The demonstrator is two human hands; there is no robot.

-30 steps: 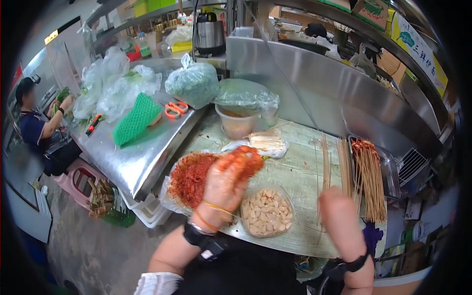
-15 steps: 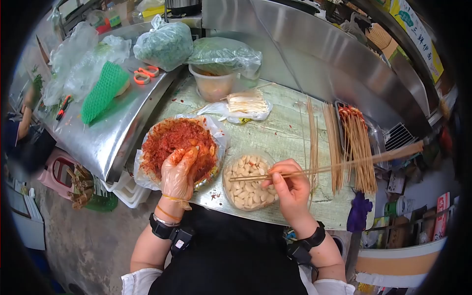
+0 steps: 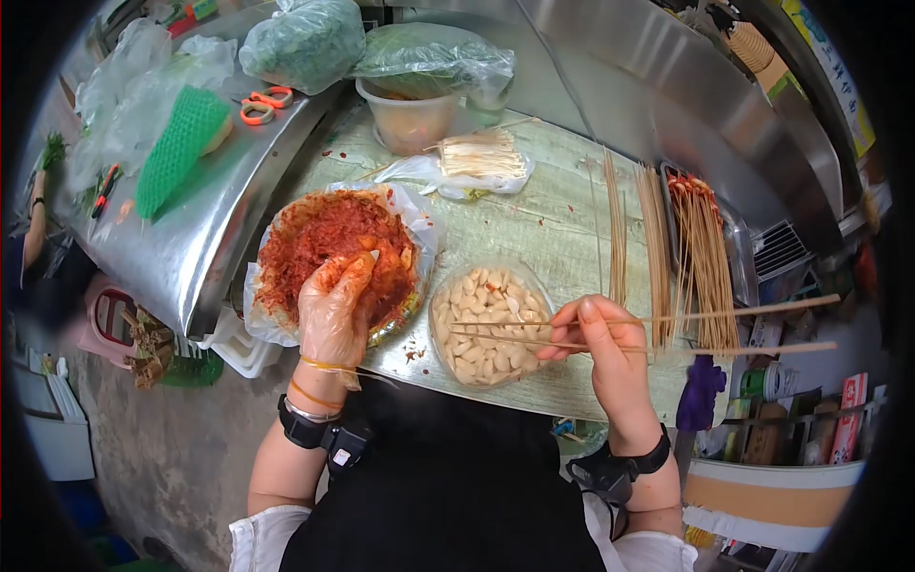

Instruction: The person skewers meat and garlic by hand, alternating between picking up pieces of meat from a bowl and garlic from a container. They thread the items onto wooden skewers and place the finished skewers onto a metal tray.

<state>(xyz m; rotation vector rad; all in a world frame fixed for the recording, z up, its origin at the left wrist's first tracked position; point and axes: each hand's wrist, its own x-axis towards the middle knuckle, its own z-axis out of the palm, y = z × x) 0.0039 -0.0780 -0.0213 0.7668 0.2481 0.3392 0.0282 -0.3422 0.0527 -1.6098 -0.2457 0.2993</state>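
Observation:
My left hand, in a clear plastic glove smeared with red, is over the right side of a lined bowl of red chili paste. Its fingers are curled together with a pale tip between them; I cannot tell what they hold. Two thin wooden skewers are pinched in my bare right hand, spread apart from each other. Their left ends reach over a clear tub of peeled garlic cloves, just left of that hand.
Loose skewers lie on the right of the table, beside a metal tray of red-tipped skewers. A bundle of pale sticks and a plastic tub stand behind. Orange-handled scissors rest on the steel counter.
My right hand has moved right, and the skewers in it have fanned apart into two. My left hand stays over the chili paste, fingers still curled. The whole view has shifted slightly.

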